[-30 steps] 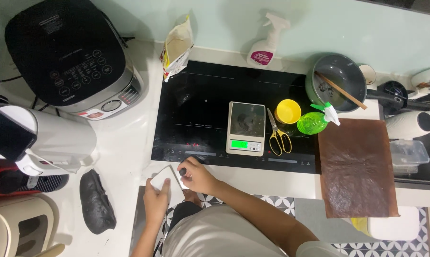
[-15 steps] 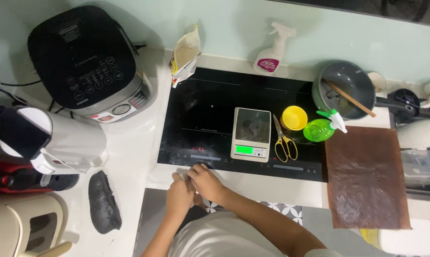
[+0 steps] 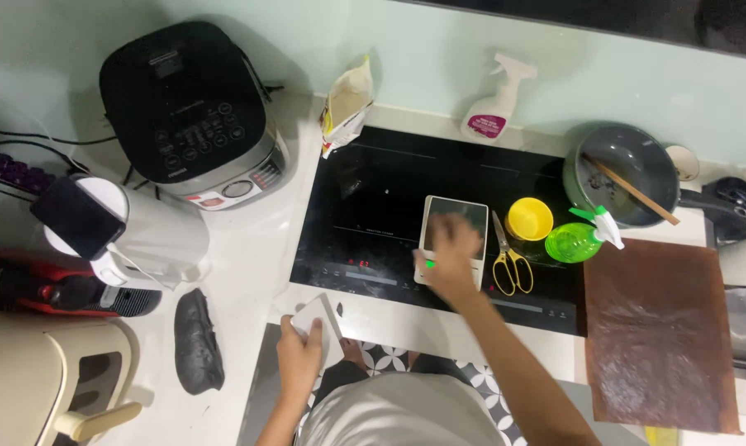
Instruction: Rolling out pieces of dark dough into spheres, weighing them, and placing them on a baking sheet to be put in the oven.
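Observation:
My left hand (image 3: pixel 299 357) holds a small white flat card-like object (image 3: pixel 317 317) at the counter's front edge. My right hand (image 3: pixel 450 254) reaches over the black induction hob (image 3: pixel 373 198) and rests on the front of a white kitchen scale (image 3: pixel 453 216), covering its display; whether it grips the scale is unclear. Yellow-handled scissors (image 3: pixel 512 266) lie just right of the scale, beside a yellow cup (image 3: pixel 529 218) and a green spray bottle (image 3: pixel 579 239).
A black rice cooker (image 3: pixel 187 111) stands at the back left, a white appliance (image 3: pixel 129 235) in front of it. A dark lump (image 3: pixel 197 340) lies on the counter. A grey pan (image 3: pixel 617 169) with a wooden stick, a brown board (image 3: pixel 658 330), a white spray bottle (image 3: pixel 497 103) and a paper bag (image 3: pixel 346 103) are around the hob.
My right hand left the white object at the counter edge and reached forward onto the scale. My left hand now holds the white object alone. The camera view shifted.

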